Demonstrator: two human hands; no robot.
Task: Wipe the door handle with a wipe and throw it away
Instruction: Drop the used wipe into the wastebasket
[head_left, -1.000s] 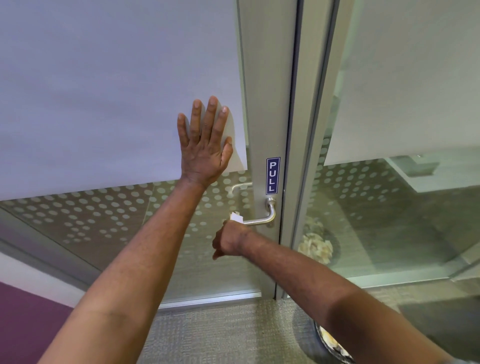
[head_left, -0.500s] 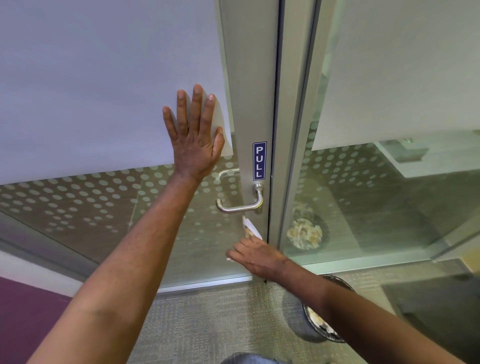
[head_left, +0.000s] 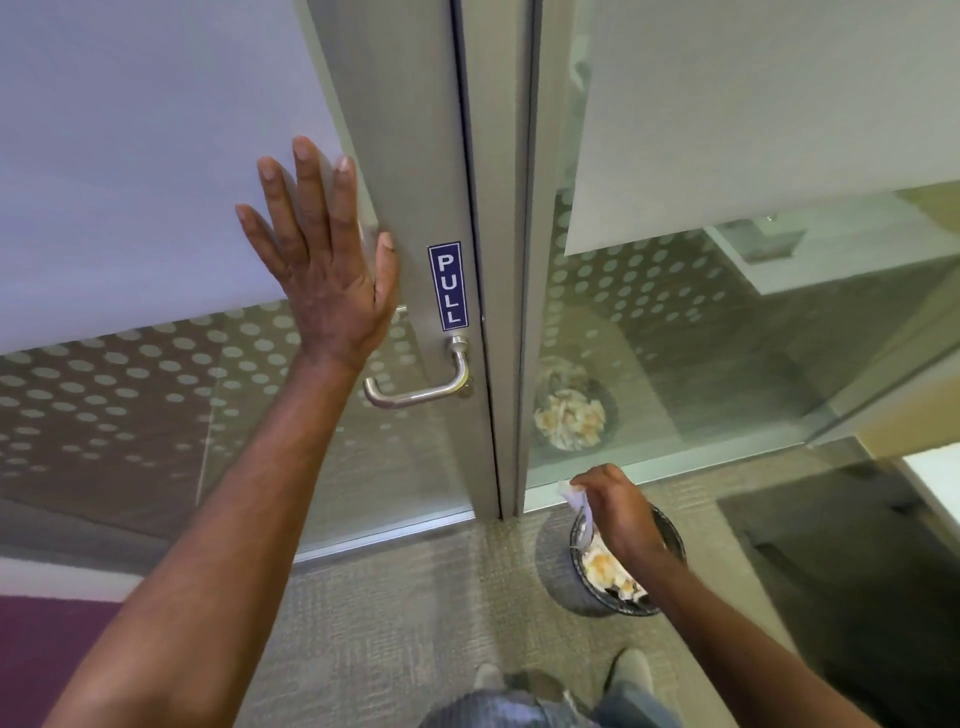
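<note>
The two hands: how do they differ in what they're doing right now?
The left hand is spread open and flat against the door, up high; the right hand is curled shut, down low over the waste bin. The left hand holds nothing; the right hand pinches a white wipe. The left hand is near the door handle; the right hand is well away from it. Both are bare.

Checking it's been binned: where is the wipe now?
In the head view, lower right: the wipe is pinched in the right hand above the trash bin, not yet dropped.
</note>
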